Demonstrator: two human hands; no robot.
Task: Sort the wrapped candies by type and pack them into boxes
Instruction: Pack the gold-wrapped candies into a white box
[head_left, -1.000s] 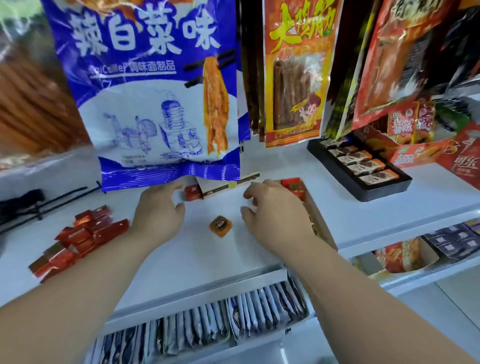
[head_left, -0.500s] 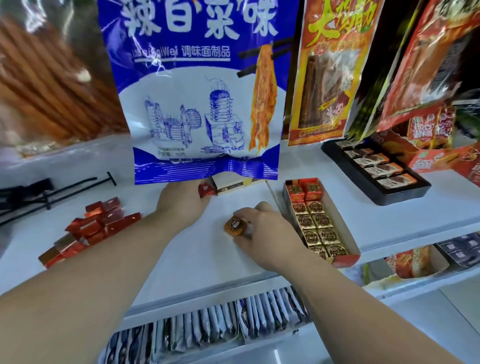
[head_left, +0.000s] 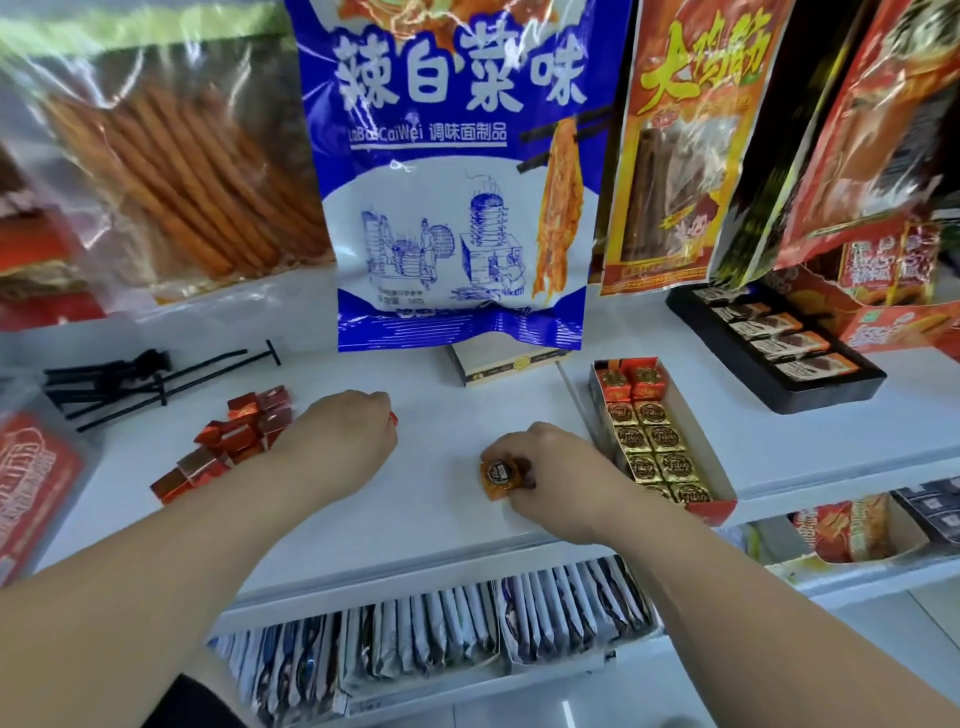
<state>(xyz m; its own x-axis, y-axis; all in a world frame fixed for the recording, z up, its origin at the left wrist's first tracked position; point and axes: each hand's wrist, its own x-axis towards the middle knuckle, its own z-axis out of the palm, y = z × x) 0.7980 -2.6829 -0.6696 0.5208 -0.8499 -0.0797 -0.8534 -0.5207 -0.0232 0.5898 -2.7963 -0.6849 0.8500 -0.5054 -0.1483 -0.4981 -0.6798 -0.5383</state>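
White shelf (head_left: 441, 525) carries the orange candy (head_left: 500, 474), pinched at its sides by the right hand (head_left: 563, 467), just left of the box (head_left: 693, 428). It is probably light, firm and slick-wrapped, so grip its edges. The left hand (head_left: 343, 441) curls round a red candy (head_left: 393, 418), beside the red pile (head_left: 234, 441).

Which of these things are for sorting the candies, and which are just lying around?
For the job: the orange candy pinched by the right hand, the red candy in the left hand, the pile of red candies, the open candy box.

Just lying about: the blue snack bag, the black sticks, the black tray of packets, the sachets below.
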